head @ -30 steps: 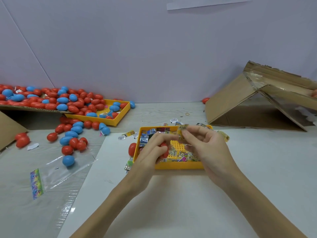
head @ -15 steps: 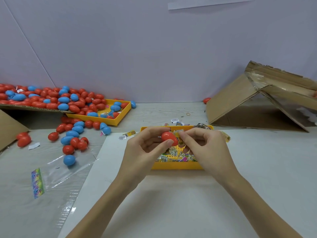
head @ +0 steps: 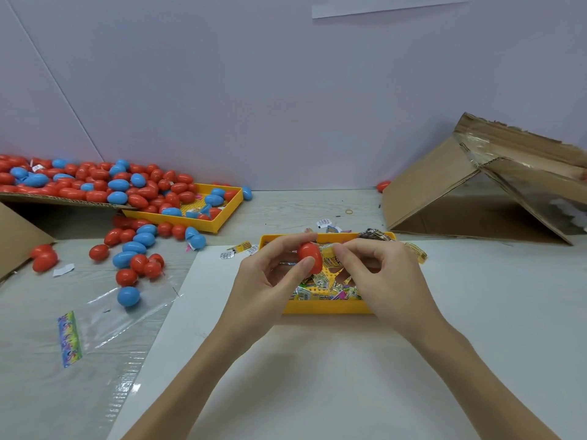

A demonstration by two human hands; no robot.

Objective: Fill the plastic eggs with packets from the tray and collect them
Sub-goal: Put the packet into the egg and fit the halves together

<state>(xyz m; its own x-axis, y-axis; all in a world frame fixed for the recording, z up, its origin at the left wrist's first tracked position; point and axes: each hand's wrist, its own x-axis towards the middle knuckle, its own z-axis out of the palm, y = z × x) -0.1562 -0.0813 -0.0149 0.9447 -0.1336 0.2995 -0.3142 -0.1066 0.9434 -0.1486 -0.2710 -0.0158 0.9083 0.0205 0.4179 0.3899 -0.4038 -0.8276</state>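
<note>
Since a second ago my left hand [head: 266, 274] has lifted the red egg [head: 309, 257] to meet the yellow packet [head: 328, 254] pinched in my right hand [head: 381, 274], so this egg is unfilled and the tray [head: 324, 308] holds many packets.

two bare forearms come up from the lower edge of the head view, slim and smooth, with no sleeve reaching as far as can be seen. the left hand [head: 270, 277] and the right hand [head: 384, 277] wear no gloves, rings, watch or bands at the wrists. the fingers are slender, and the nails that show are short, plain and unpainted. no marks or writing show.
</note>
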